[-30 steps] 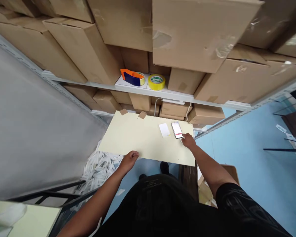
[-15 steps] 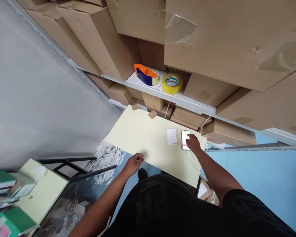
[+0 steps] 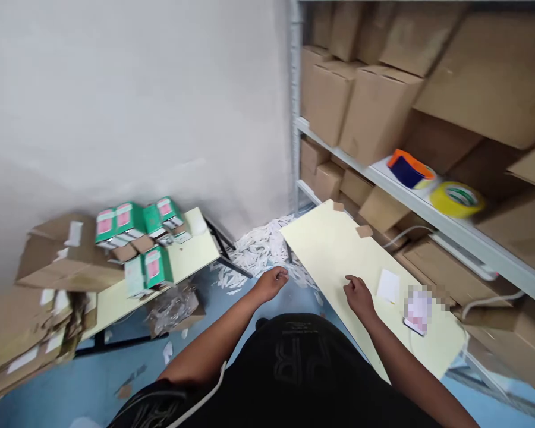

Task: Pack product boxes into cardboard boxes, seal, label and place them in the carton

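Note:
My left hand [image 3: 271, 285] hangs over the floor, left of the pale table [image 3: 323, 249]. Its fingers are curled in, and nothing shows in them. Above the table, my right hand [image 3: 359, 297] is bent loosely with finger and thumb apart, and it holds nothing. To its right a white card [image 3: 388, 286] lies flat on the tabletop. Beyond the card is a phone [image 3: 417, 315], its screen lit and partly pixelated, with a white cable near it.
Shelves on the right hold cardboard boxes [image 3: 378, 113], an orange and blue tape dispenser [image 3: 410, 169] and a yellow tape roll [image 3: 457, 199]. Paper scraps [image 3: 261, 252] cover the floor by the wall. Green boxes [image 3: 158, 267] and an opened carton [image 3: 71, 249] stand on the left table [image 3: 196, 249].
The view has swung left, bringing the left table into sight. My right hand has left the phone and come back toward me, left of the white card. My left hand stays low and curled.

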Available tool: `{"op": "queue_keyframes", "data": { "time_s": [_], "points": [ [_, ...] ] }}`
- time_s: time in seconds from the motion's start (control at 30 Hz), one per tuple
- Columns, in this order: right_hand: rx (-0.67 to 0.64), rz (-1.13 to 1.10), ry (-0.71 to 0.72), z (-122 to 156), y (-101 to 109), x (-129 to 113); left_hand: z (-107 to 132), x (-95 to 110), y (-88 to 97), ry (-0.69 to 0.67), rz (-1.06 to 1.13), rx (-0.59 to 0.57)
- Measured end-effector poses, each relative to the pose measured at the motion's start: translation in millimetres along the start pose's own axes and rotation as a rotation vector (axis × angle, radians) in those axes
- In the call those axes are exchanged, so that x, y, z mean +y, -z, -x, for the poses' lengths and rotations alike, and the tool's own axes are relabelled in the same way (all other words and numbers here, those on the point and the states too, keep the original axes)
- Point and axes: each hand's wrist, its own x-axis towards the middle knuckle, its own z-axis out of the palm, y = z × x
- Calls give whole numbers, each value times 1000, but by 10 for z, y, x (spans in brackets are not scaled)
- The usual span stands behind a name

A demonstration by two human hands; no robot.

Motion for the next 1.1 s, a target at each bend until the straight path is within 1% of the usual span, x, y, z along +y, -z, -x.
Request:
{"op": "queue_keyframes", "data": {
  "time_s": [0.1,0.2,0.3,0.37,0.43,0.57,0.67,0.8,0.97,1.1],
  "points": [
    [-24,12,54,-86,-396,-534,229,-367,513,3,58,72],
    [-50,16,109,-127,-835,-1041,475,-763,1022,45,86,151],
    [-107,38,178,-134,-1280,-1495,712,-1136,1452,95,117,236],
    [-167,65,239,-143,-1548,-1752,855,-1361,1666,115,151,286],
    [-237,89,303,-176,-1777,-1969,980,-1567,1817,129,193,338],
    [-368,130,418,-343,-2143,-2320,1156,-1904,1996,181,257,452],
    [-437,167,468,-544,-2417,-2571,1220,-2071,2141,253,276,511],
    [-532,170,500,-872,-2871,-2958,1243,-2201,2467,353,278,600],
    [-666,134,563,-1300,-3498,-3525,1203,-2295,2917,441,270,730],
    [-785,121,630,-1580,-3928,-3982,1105,-2319,3173,484,253,824]
  ]
}}
